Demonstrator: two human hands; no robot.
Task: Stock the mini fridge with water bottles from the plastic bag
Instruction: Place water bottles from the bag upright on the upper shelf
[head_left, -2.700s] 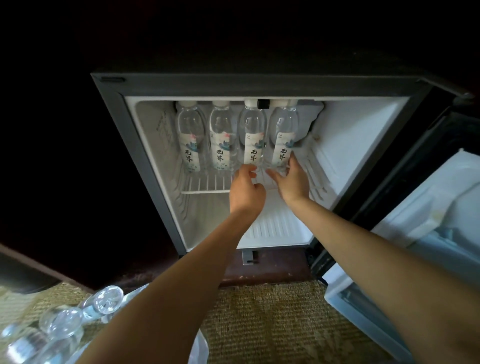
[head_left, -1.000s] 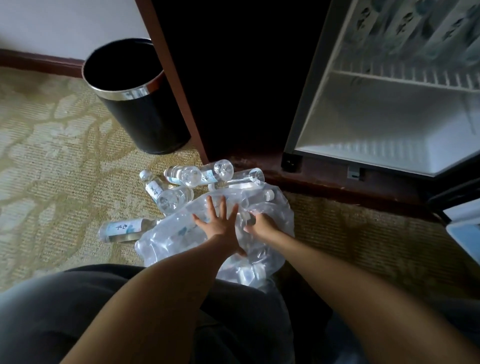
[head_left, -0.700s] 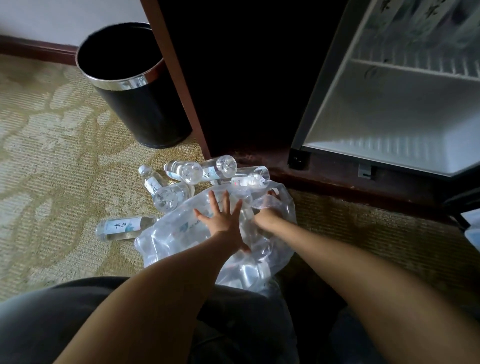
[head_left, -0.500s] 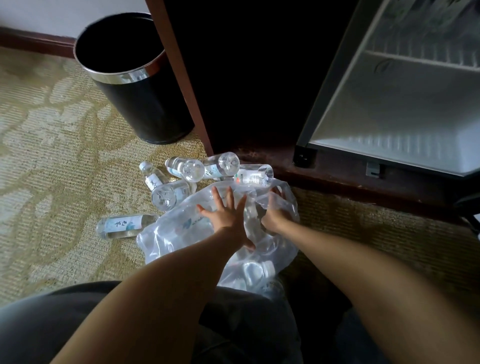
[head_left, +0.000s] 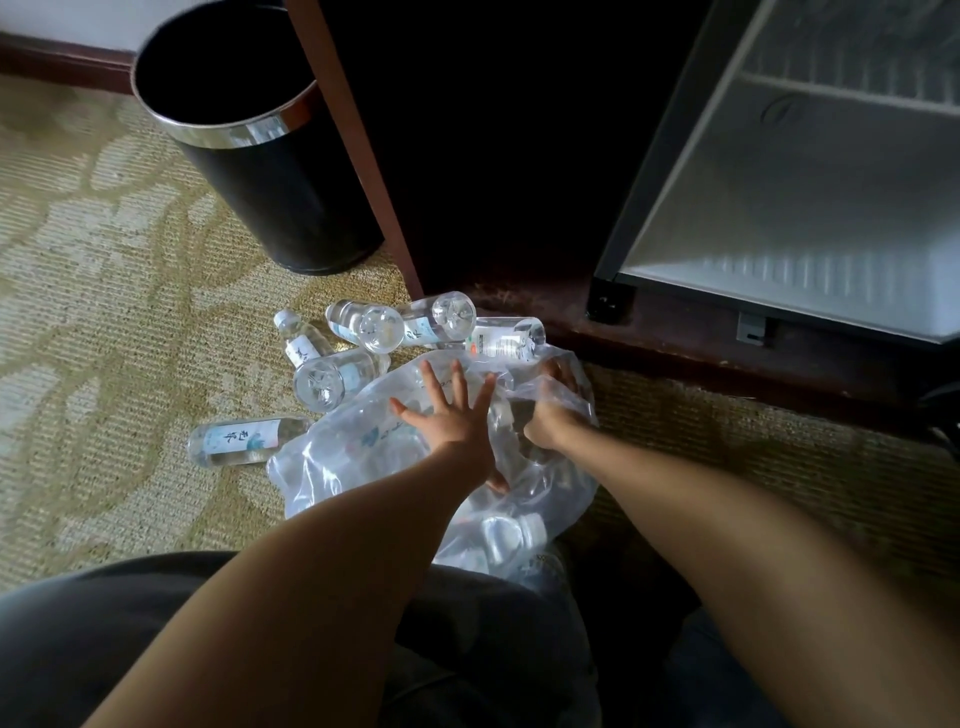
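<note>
A clear plastic bag (head_left: 363, 457) lies crumpled on the carpet in front of my knees, with a water bottle (head_left: 506, 535) showing through it. My left hand (head_left: 449, 415) presses flat on top of the bag, fingers spread. My right hand (head_left: 545, 415) reaches into the bag's far side; its fingers are veiled by plastic, so their grip is unclear. Several labelled bottles lie loose on the carpet beyond the bag, among them one (head_left: 234, 440) at the left and one (head_left: 506, 338) beside the bag's mouth. The mini fridge (head_left: 649, 156) stands open at the upper right, its lower compartment bare.
A black waste bin (head_left: 260, 171) with a chrome rim stands at the upper left beside a wooden cabinet panel (head_left: 358, 145). A dark wooden ledge (head_left: 675, 353) runs below the fridge. The fridge's wire shelf (head_left: 841, 93) crosses the top right. Patterned carpet (head_left: 104, 312) covers the floor.
Both hands left the bottles on the fridge shelf and came down to the bag. Over the last second my right hand pushed deeper into the bag while the left stayed spread on top.
</note>
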